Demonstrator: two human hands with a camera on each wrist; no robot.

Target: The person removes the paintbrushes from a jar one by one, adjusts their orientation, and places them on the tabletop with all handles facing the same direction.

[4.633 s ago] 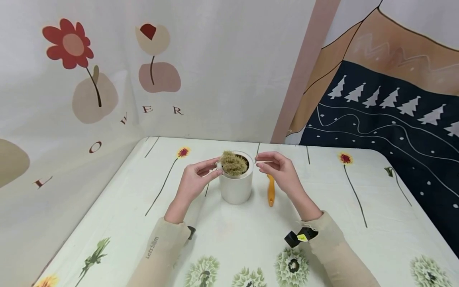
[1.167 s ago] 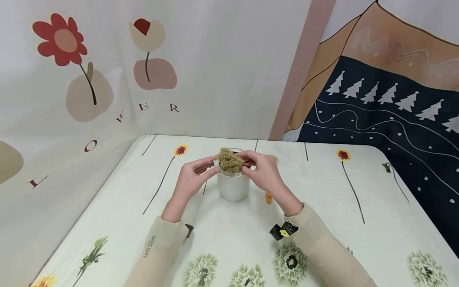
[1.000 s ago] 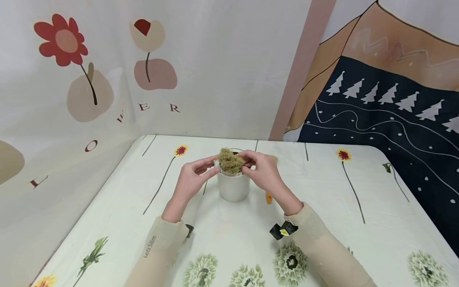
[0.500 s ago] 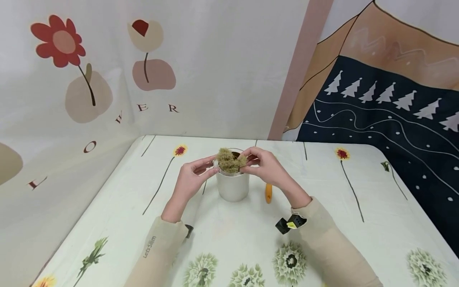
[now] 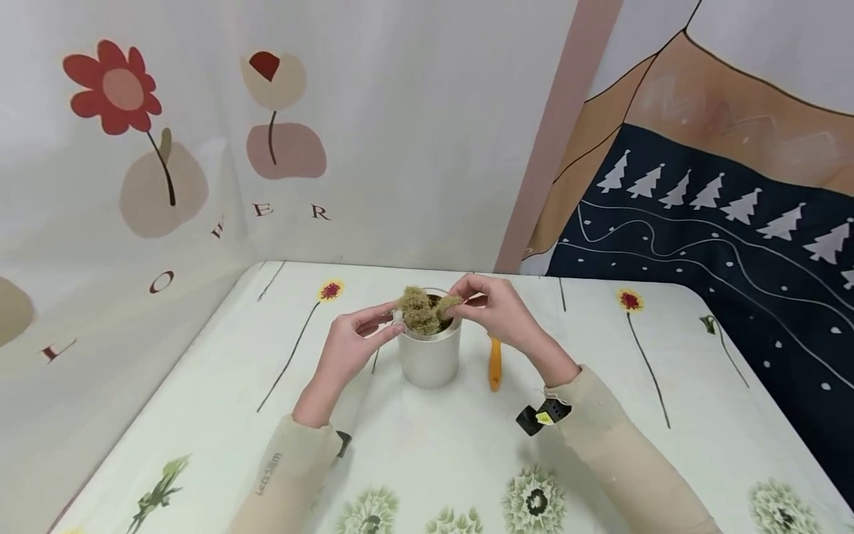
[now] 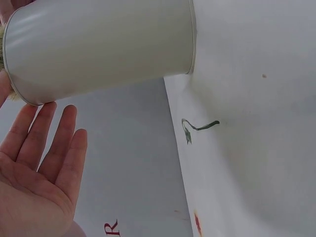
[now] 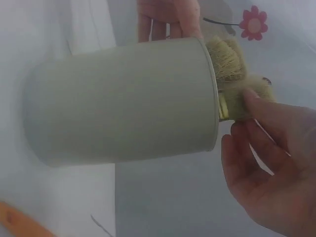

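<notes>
A white cylindrical pot (image 5: 430, 363) stands upright on the table, with dark soil visible inside its mouth. Olive-green moss (image 5: 419, 311) covers the left part of the opening and rises above the rim. My left hand (image 5: 350, 341) holds the pot's left rim, thumb in front and fingers farther back; the left wrist view has its fingers (image 6: 64, 143) nearly straight, tips at the rim. Over the right side of the mouth, my right hand (image 5: 497, 311) pinches a smaller moss piece (image 7: 256, 91) between thumb and fingers. That piece sits beside the larger clump.
An orange handle (image 5: 495, 363) lies on the table just right of the pot; its far end is hidden behind my right hand. The white tablecloth (image 5: 414, 437) bears printed flowers. Printed fabric walls (image 5: 414, 148) stand behind the table.
My right hand came in from the pot's right side to its mouth and took hold of moss. Lately that piece has shifted right, baring soil beside the larger clump. My left hand stays at the rim.
</notes>
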